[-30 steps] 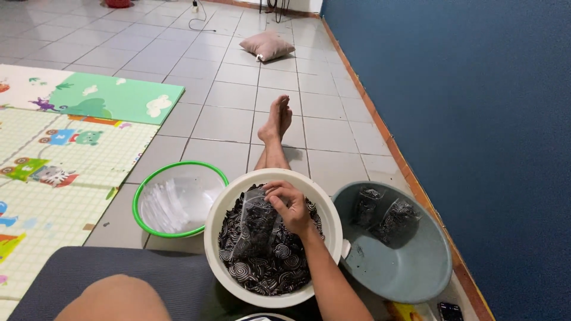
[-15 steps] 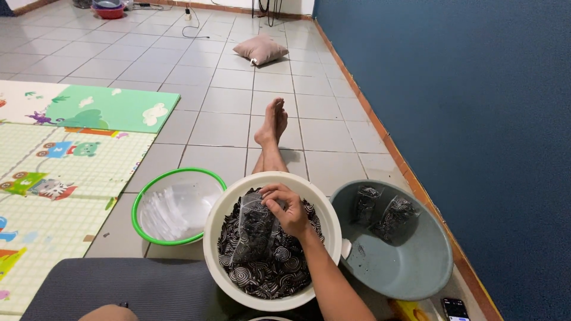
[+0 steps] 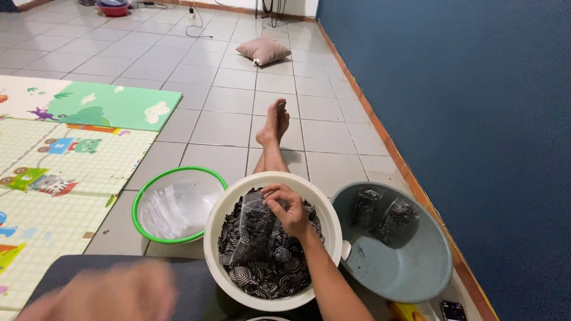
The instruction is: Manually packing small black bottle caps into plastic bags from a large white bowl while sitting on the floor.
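The right hand (image 3: 288, 208) is bare, with no ring, watch or glove, and its forearm shows no sleeve as far as the bottom edge. A bare foot (image 3: 273, 122) appears mid-frame. The left hand (image 3: 110, 294), lower left, is only a blur.

Your right hand (image 3: 289, 209) holding a bag (image 3: 256, 229) in the middle basin (image 3: 270, 238), bowl (image 3: 177, 205) just left, tub (image 3: 395, 249) with two bags right, mat (image 3: 65, 160) at the floor's left edge, cushion (image 3: 263, 50) far ahead.
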